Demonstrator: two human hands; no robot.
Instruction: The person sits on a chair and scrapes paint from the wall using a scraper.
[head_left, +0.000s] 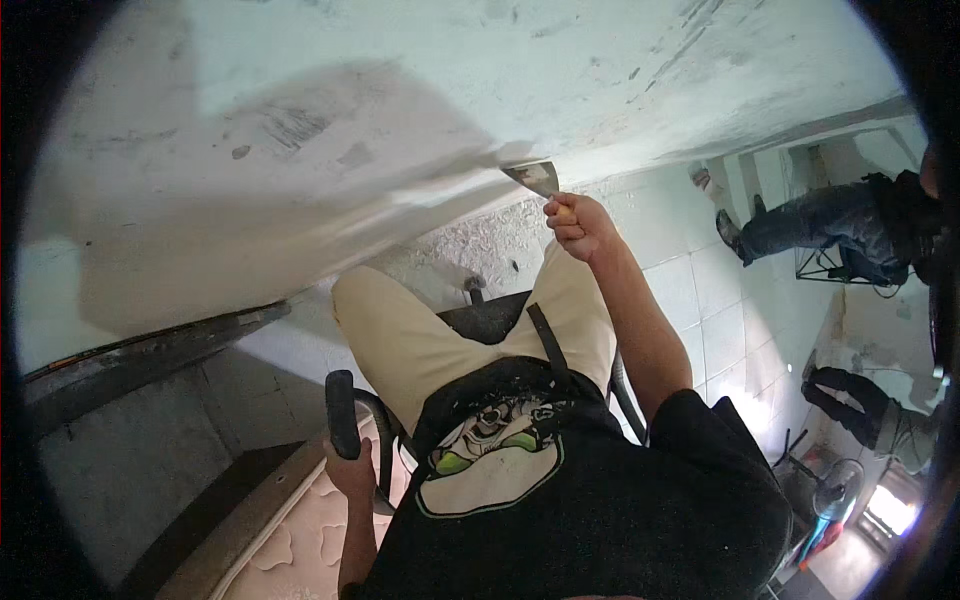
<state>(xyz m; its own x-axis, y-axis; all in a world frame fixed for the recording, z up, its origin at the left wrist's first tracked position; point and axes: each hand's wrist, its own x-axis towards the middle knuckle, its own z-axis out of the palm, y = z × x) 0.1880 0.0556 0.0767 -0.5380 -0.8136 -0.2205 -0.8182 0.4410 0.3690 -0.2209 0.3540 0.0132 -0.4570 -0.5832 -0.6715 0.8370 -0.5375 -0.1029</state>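
Note:
My right hand is closed around the handle of a putty knife. The knife's wide metal blade meets the lower part of a pale wall, which has dark scuffs and bare patches. At my other side, my left hand holds the black armrest of the chair I sit on; the armrest hides some of its fingers. A bit of the dark chair seat shows between my knees.
Pale flakes litter the floor along the wall. A pink quilted mattress lies at my left. On the right, beyond the floor tiles, are a seated person in jeans, another person and a fan.

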